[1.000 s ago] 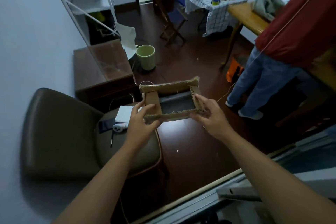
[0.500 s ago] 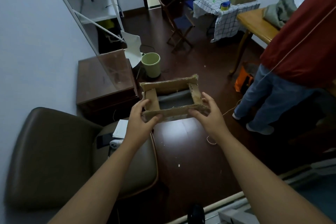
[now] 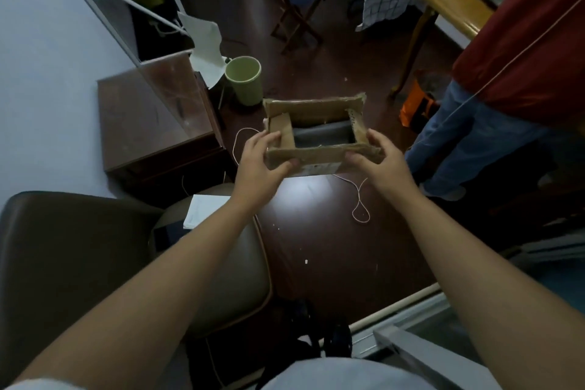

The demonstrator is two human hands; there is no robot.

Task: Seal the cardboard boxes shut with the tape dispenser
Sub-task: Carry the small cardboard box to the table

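Observation:
I hold a small brown cardboard box [image 3: 316,153] in the air over the dark floor. Its top flaps stand open and a dark grey item lies inside. My left hand [image 3: 261,165] grips the box's near left corner, thumb on the near flap. My right hand [image 3: 378,158] grips the near right corner, fingers curled round the side. No tape dispenser is in sight near my hands.
A brown padded chair [image 3: 95,263] with a white pad and a phone stands at lower left. A wooden cabinet [image 3: 152,123] and a green bucket [image 3: 243,79] lie beyond. A person in a red top [image 3: 522,51] stands right. White string [image 3: 361,206] lies on the floor.
The view has tilted further down and the box sits lower in it, closer over the floor. Both hands keep the same grip on the box.

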